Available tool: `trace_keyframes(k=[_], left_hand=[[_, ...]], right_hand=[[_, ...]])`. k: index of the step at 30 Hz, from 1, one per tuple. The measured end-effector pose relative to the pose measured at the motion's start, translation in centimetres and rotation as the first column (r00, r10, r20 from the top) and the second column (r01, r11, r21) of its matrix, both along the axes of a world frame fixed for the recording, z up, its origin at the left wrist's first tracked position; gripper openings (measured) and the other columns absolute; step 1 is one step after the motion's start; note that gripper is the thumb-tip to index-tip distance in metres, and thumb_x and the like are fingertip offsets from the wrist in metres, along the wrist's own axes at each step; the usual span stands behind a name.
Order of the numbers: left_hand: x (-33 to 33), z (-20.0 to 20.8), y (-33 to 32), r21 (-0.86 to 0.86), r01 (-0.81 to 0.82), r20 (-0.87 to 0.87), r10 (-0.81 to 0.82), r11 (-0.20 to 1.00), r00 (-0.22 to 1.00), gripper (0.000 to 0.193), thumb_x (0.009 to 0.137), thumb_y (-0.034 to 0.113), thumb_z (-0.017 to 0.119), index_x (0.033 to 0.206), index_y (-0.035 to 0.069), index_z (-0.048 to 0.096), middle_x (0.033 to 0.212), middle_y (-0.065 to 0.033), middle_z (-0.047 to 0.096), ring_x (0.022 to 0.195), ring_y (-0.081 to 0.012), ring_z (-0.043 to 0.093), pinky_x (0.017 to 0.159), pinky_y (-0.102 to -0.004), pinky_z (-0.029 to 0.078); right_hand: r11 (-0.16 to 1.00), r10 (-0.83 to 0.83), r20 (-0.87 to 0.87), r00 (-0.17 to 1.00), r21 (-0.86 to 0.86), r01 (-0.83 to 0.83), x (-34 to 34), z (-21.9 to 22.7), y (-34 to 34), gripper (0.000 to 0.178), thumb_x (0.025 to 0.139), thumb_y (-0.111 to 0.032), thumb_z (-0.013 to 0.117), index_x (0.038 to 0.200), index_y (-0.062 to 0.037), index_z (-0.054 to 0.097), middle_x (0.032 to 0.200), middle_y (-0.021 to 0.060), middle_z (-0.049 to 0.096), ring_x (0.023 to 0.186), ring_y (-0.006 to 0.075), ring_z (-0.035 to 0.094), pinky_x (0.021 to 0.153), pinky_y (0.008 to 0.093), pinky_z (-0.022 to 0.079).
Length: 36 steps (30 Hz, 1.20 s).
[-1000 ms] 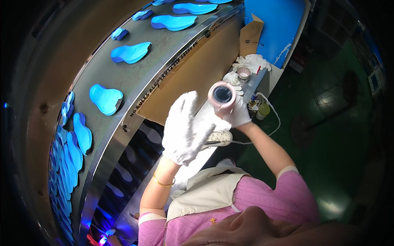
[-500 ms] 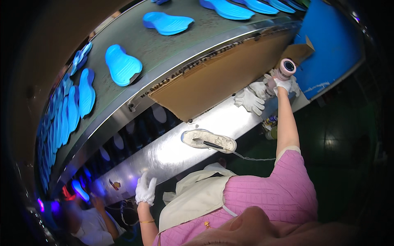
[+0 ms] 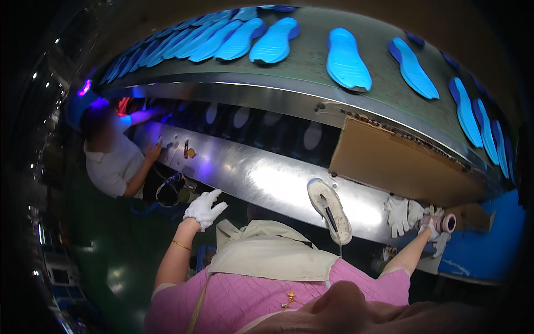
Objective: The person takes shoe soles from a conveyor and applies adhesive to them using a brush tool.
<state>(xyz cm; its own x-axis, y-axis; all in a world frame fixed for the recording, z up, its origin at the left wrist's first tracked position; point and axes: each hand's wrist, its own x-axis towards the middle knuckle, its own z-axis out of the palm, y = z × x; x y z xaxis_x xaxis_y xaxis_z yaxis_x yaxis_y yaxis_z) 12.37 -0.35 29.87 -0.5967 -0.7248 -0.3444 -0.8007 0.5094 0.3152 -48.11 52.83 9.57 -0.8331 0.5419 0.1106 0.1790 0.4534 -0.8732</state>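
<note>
My left hand (image 3: 204, 210), in a white glove, hangs free in front of the bench with its fingers spread and nothing in them. Far to the right, my right hand (image 3: 429, 230), also gloved, is wrapped around a pink bottle (image 3: 446, 223) with a dark round top. Beside that bottle lie several loose white gloves (image 3: 397, 216) on the metal bench (image 3: 222, 161). Nearer the middle, a sole-shaped white tray (image 3: 316, 190) rests at the bench's front edge, with a black-handled brush (image 3: 331, 218) lying in it.
Blue shoe soles (image 3: 347, 61) lie on a dark conveyor belt (image 3: 311, 33) behind the bench. A cardboard sheet (image 3: 406, 161) leans below the belt at right, near a blue panel (image 3: 484, 242). At left, another person (image 3: 114, 161) works under purple light.
My view has swung leftward, bringing the other person more fully into sight. My right hand stays on the pink bottle, and my left hand remains open.
</note>
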Motion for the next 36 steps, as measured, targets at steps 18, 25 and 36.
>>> trace_keyframes(k=[18,25,36], left_hand=[[-4.0,5.6,-14.5,-0.629,0.205,-0.509,-0.597,0.75,0.62,0.046,0.08,0.016,0.071,0.122,0.0,0.059,0.113,-0.0191,0.062,0.108,-0.0385,0.057,0.096,-0.0444,0.047],[-6.0,11.5,-24.0,-0.8,0.043,-0.5,-0.704,0.599,0.504,0.048,0.081,0.013,0.073,0.126,0.003,0.06,0.125,-0.0185,0.062,0.123,-0.0398,0.054,0.109,-0.0481,0.039],[-12.4,17.8,-35.2,-0.769,0.283,-0.258,-0.683,0.574,0.684,0.083,0.077,0.052,0.072,0.143,0.011,0.046,0.154,-0.0139,0.038,0.146,-0.0345,0.027,0.122,-0.0493,0.013]], right_hand=[[0.403,0.753,0.201,0.626,-0.894,-0.197,31.5,-3.0,-19.6,0.025,0.093,-0.021,0.067,0.114,-0.0093,0.062,0.087,0.0066,0.067,0.062,0.0176,0.061,0.048,0.0276,0.049],[0.299,0.41,0.247,0.878,-0.946,0.126,34.8,-4.9,-25.0,0.036,0.098,-0.014,0.055,0.133,-0.0056,0.05,0.113,0.0186,0.065,0.082,0.029,0.07,0.066,0.0318,0.063],[0.117,0.237,0.187,0.953,-0.98,0.163,34.5,-6.9,-26.1,0.036,0.104,-0.019,0.044,0.134,-0.0009,0.048,0.122,0.0195,0.061,0.101,0.0313,0.067,0.087,0.0359,0.062]])
